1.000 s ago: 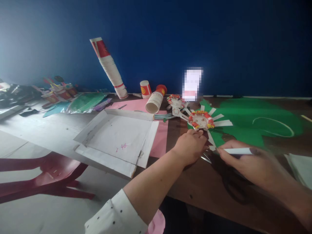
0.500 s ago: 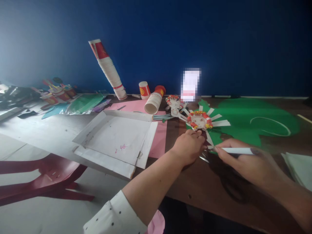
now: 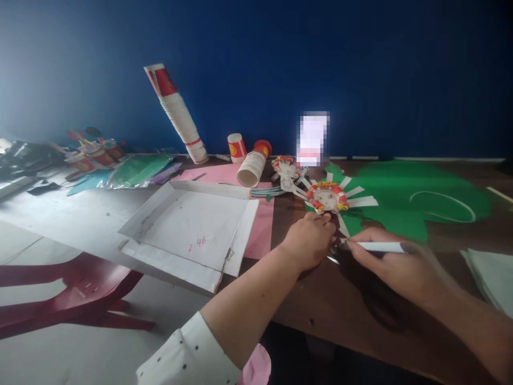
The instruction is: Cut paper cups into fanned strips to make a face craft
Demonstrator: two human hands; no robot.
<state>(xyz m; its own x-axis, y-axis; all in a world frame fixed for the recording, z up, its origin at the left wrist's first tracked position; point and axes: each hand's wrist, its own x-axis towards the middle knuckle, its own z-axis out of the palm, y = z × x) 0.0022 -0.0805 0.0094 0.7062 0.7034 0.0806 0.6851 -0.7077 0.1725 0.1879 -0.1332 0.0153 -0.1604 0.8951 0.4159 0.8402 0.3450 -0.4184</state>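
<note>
My right hand (image 3: 395,262) grips a white pen (image 3: 380,247), its tip down by my left fingers. My left hand (image 3: 310,240) is closed, its fingers pressed on the lower part of a paper-cup figure (image 3: 326,198). This figure has a drawn face, a red and yellow rim, and white cut strips spread outward. What lies under the left fingers is partly hidden. Behind it lies a second, similar paper figure (image 3: 287,174). Scissors with dark handles (image 3: 382,313) lie below my right hand, partly in its shadow.
Green paper (image 3: 388,192) lies at the right, with white sheets (image 3: 491,272) nearer. To the left are a shallow white box lid (image 3: 188,230), pink paper (image 3: 262,235) and a tilted tall cup stack (image 3: 182,120). A shorter cup stack (image 3: 252,168) lies behind. A red chair (image 3: 92,289) stands beside the table.
My right hand and the pen have moved slightly left, closer to my left fingers. The left hand stays pressed on the figure.
</note>
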